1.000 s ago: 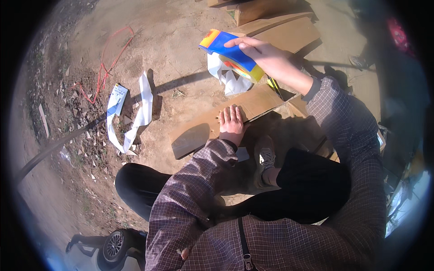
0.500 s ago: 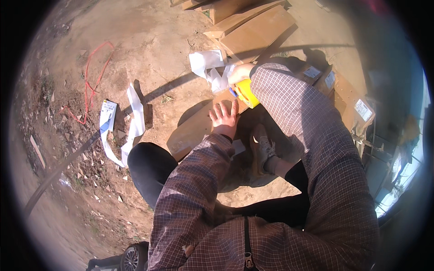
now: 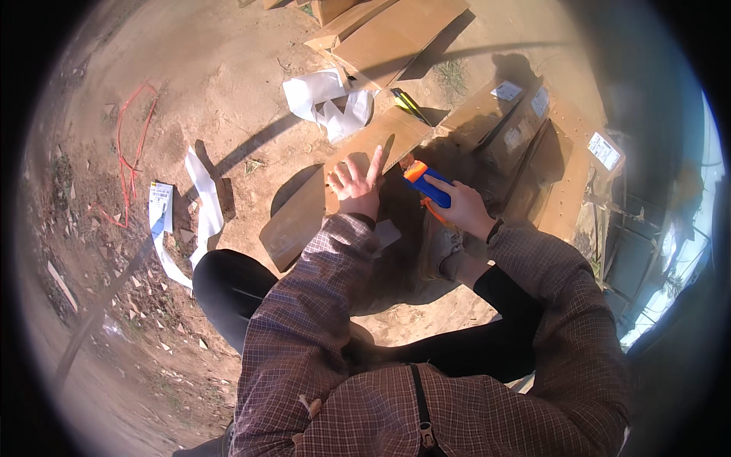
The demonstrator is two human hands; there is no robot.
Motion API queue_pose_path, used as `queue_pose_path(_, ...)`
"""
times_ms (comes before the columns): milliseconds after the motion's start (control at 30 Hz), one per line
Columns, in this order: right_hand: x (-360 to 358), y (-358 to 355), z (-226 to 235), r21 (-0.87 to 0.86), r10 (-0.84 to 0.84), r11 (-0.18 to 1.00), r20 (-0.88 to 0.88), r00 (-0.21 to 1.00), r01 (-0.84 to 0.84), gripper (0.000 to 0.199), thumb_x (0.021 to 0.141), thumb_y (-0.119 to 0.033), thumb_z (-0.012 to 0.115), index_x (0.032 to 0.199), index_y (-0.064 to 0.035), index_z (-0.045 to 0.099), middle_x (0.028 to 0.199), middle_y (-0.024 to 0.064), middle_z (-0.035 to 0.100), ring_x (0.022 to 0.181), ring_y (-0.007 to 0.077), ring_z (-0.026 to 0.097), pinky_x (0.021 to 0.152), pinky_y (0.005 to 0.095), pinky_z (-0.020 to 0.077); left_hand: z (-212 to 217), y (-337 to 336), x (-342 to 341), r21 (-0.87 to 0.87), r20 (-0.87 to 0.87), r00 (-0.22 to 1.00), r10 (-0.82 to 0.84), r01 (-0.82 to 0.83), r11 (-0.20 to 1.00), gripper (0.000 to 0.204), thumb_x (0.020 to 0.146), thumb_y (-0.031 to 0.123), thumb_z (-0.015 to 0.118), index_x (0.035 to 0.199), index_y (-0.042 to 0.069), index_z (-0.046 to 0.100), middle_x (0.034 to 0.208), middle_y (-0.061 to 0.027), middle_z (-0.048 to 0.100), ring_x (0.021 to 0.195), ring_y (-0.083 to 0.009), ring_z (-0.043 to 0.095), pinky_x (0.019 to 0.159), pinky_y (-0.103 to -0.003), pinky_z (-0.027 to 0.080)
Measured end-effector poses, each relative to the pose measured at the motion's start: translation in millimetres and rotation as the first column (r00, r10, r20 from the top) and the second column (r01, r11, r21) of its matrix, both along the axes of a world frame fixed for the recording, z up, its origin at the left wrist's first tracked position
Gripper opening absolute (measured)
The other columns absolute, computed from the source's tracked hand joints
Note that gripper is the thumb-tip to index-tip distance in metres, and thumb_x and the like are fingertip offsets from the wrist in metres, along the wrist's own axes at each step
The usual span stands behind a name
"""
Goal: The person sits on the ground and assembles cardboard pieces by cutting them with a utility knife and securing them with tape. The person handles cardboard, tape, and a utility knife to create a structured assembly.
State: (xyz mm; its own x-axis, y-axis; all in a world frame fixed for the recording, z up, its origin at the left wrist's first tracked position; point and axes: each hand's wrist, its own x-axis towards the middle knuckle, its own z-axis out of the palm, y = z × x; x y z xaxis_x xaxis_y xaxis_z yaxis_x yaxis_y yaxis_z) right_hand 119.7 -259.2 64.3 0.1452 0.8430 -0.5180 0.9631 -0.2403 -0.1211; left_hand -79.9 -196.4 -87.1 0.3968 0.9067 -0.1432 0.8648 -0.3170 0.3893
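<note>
surroundings: bare, sunlit earth. beyond the box's far end, a crumpled white sheet strip (image 3: 339, 110) lies on the ground, with a black and yellow-green cutter (image 3: 410, 103) beside that end. further off, a stack of long flat brown cardboard cartons (image 3: 402, 38). to the right, more brown cartons with white labels (image 3: 572, 126) lie close together, partly in shadow, near the right hand. to the left, well apart from the work, a twisted white paper strip (image 3: 204, 202) and a thin red cord (image 3: 126, 156) in a loose loop. nearest obstruction: a laced shoe (image 3: 448, 247) in the shade just below the right hand.

work piece: long, narrow brown cardboard box (image 3: 301, 219), lying obliquely on the ground in front of the person; upper face lit and flat, near side dark.

hands: well apart from each other. left hand (image 3: 356, 189) lies palm down on the box, fingers spread. right hand (image 3: 466, 209) is wrapped around a blue plastic tape dispenser with orange ends (image 3: 430, 185), held beside the box's near long edge. deep shade here; the dispenser's tip seems clear of the cardboard, though contact is hard to judge.
</note>
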Motion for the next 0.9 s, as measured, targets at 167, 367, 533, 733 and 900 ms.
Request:
queue_pose_path(167,-18.7,-0.9,-65.2,0.103,-0.081,0.991,-0.041,0.996,0.084,0.059,0.087,-0.042,0.075,0.143,-0.0346,0.058,0.089,0.0189,0.067,0.079,0.0364,0.070,0.073,0.0437,0.0576,9.2,33.9,34.6,-0.294,0.010,0.997,0.071,-0.064,0.954,0.082,0.095,0.070,0.048,0.159,0.020,0.035,0.165,-0.0184,0.028,0.152,-0.0462,0.021,0.112,-0.070,0.030)
queue_pose_path(367,-20.8,-33.5,-78.0,0.169,-0.179,0.962,-0.196,0.964,0.213,0.062,0.086,-0.038,0.077,0.145,-0.0342,0.056,0.094,0.0182,0.067,0.082,0.0367,0.071,0.076,0.0435,0.0585,-8.3,90.9,38.2,-0.242,0.143,0.981,-0.131,0.163,0.956,0.072,0.089,0.066,0.062,0.116,-0.002,0.062,0.110,-0.0181,0.070,0.103,-0.0351,0.069,0.083,-0.044,0.056)
queue_pose_path(533,-20.4,-37.7,-72.7,0.134,-0.190,0.965,-0.236,0.953,0.225,0.066,0.088,-0.035,0.073,0.149,-0.0389,0.050,0.095,0.0170,0.063,0.081,0.0378,0.070,0.079,0.0461,0.0574,-6.8,191.0,-6.4,-0.485,0.356,0.917,-0.179,0.345,0.803,0.056,0.096,0.055,0.062,0.112,0.002,0.074,0.101,-0.0202,0.075,0.094,-0.0356,0.072,0.087,-0.044,0.054)
queue_pose_path(733,-54.2,30.7,-94.9,0.382,0.184,0.909,-0.008,0.983,-0.167,0.053,0.084,-0.024,0.073,0.135,-0.0292,0.064,0.090,0.0152,0.061,0.085,0.0333,0.068,0.075,0.0452,0.0564,-3.1,183.4,-5.6,-0.500,0.311,0.944,-0.108,0.259,0.826,0.053,0.094,0.052,0.066,0.116,0.004,0.074,0.105,-0.0181,0.075,0.099,-0.0335,0.072,0.088,-0.043,0.054)
queue_pose_path(900,-48.9,43.3,21.4,0.046,0.039,0.998,-0.175,0.984,-0.031,0.047,0.081,-0.032,0.075,0.127,-0.0215,0.070,0.093,0.0156,0.073,0.086,0.0319,0.072,0.082,0.0429,0.0575,13.1,60.8,-55.5,-0.320,0.203,0.973,-0.106,0.168,0.932,0.074,0.086,0.043,0.076,0.144,0.004,0.050,0.133,-0.0187,0.063,0.121,-0.0366,0.061,0.097,-0.046,0.052)
